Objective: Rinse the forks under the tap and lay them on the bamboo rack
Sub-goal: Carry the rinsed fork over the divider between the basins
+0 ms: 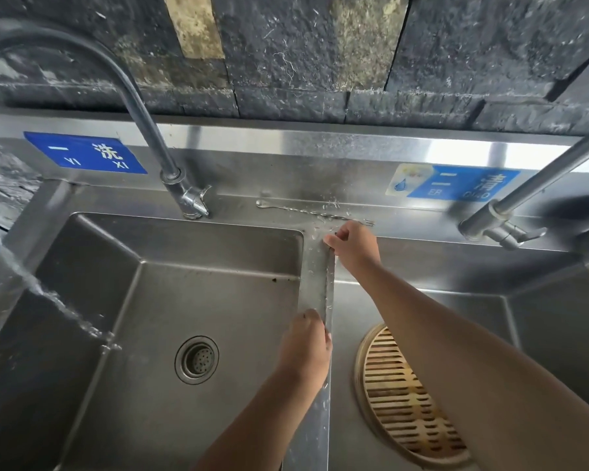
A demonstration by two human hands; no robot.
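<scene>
A long thin metal fork [326,294] with a twisted stem lies along the right edge of the divider [312,287] between the two sink basins. My right hand [356,248] pinches its far end at the back of the divider. My left hand [306,348] is curled over its near end, with the fingertips hidden. A second twisted fork [303,211] lies across the wet back ledge, just beyond my right hand. The round bamboo rack [405,392] sits in the right basin. The left tap [140,107] is running, and its stream [31,283] falls at the far left.
The left basin [92,351] has a round drain strainer [197,359] in its floor. A second tap [538,185] stands at the back right. Blue labels are stuck on the steel backsplash under a dark stone wall.
</scene>
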